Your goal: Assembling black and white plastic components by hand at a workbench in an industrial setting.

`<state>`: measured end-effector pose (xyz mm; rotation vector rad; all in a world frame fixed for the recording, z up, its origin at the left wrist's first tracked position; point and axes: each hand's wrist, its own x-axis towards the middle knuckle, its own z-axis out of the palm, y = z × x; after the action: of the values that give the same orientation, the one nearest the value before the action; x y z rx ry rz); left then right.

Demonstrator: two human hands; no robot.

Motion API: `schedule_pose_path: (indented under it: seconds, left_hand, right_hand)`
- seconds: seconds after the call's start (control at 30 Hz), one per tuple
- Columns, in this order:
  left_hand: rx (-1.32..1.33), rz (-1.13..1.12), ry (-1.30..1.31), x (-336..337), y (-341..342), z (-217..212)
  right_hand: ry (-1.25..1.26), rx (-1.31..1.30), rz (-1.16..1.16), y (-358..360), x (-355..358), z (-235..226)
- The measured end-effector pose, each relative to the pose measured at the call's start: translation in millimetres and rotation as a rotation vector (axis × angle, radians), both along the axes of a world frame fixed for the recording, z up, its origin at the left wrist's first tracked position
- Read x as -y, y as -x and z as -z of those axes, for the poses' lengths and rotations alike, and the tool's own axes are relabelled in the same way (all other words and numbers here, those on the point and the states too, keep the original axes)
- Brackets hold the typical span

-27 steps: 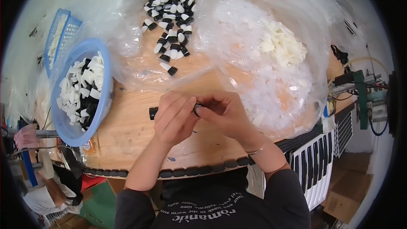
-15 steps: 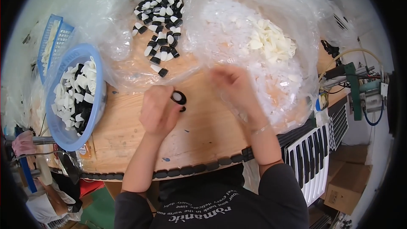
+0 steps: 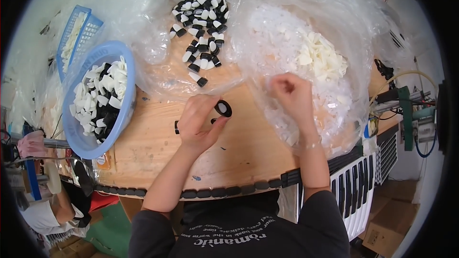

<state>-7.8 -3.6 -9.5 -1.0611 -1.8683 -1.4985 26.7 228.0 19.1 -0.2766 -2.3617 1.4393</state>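
Note:
My left hand [image 3: 197,123] is over the table, thumb and fingers closed on a small black oval piece [image 3: 229,112] with a pale greyish centre. Beneath that hand, parts of other small black pieces show, one a black piece [image 3: 177,127] by its outer side. My right hand [image 3: 295,96] is raised at the near edge of a clear plastic bag, fingers curled in to the thumb. Whatever they pinch, if anything, is too small or blurred to tell. Beyond it lies a heap of cream-coloured flat pieces [image 3: 322,57]. Black-and-white pieces [image 3: 203,19] are piled at the far middle.
At the left stands a blue basin [image 3: 125,114] of white and black pieces, with a blue basket [image 3: 91,27] behind it. Plastic sheeting [image 3: 158,43] covers the table's far side. A keyboard with black and white keys [image 3: 351,193] is at the right. Another person's arm [image 3: 62,206] shows lower left.
The whole view has shifted, so the table's things appear farther right. My right hand has moved right toward the bag. The oval piece in my left hand has tilted.

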Motion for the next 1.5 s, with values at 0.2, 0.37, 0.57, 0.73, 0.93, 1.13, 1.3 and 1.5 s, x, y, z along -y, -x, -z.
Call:
schedule_pose_path:
  seconds: [0.2, 0.37, 0.57, 0.73, 0.93, 1.13, 1.3, 1.5]
  left_hand:
    - [-0.116, 0.009, 0.109, -10, -1, 6]
    - [-0.193, 0.012, 0.147, -11, -2, 5]
    - [-0.108, 0.117, 0.108, -13, -6, 6]
    - [-0.106, 0.114, 0.126, -15, -7, 8]
    - [0.006, 0.066, 0.234, -8, -1, 10]
    - [0.511, 0.075, 0.015, -13, -4, 4]
    - [0.904, 0.216, 0.110, 9, 3, 17]
    - [0.825, 0.091, 0.228, 16, 15, 10]
  right_hand:
    - [0.267, -0.073, -0.306, -26, 56, -1]
    - [0.125, -0.042, -0.315, -27, 56, 2]
    - [0.753, 0.325, -0.543, -18, 39, 4]
    - [0.846, 0.248, -0.549, -18, 45, 22]
    - [0.806, 0.229, -0.485, -11, 42, 21]
    - [0.671, 0.141, -0.451, -10, 42, 25]
    - [0.732, 0.118, -0.435, -11, 41, 23]
    - [0.560, 0.309, -0.434, 2, 40, 9]
